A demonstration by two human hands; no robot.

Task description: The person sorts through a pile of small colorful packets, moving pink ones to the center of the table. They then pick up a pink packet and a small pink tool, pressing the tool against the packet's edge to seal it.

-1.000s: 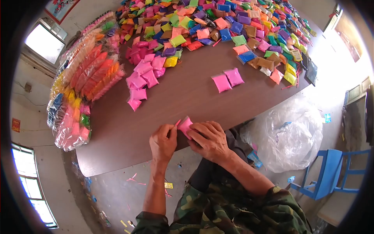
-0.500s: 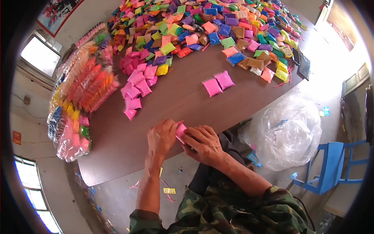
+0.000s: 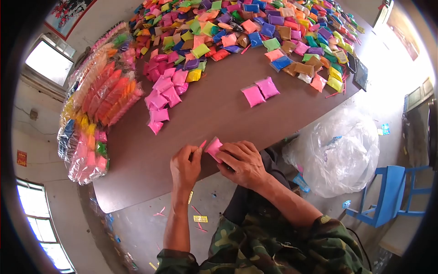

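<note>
My right hand (image 3: 242, 163) is closed around a small clear packet of pink filling (image 3: 214, 149), just above the near edge of the table. Beside it, my left hand (image 3: 186, 165) pinches a thin pink strip (image 3: 203, 144) whose tip sticks up past the thumb. A narrow gap separates the strip from the packet. Farther up the table, two pink packets (image 3: 261, 91) lie side by side. To their left, a cluster of pink packets (image 3: 163, 97) trails down from the big heap.
A large heap of coloured packets (image 3: 219, 32) covers the table's far side. Full clear bags of packets (image 3: 93, 114) line its left edge. Right of the table sit a big clear plastic bag (image 3: 340, 157) and a blue chair (image 3: 388, 196). Phones (image 3: 360, 75) lie at the far right edge.
My left hand has drawn slightly away from the packet with the pink strip, so a gap now shows between them. The right hand still holds the packet. The whole view has shifted slightly.
</note>
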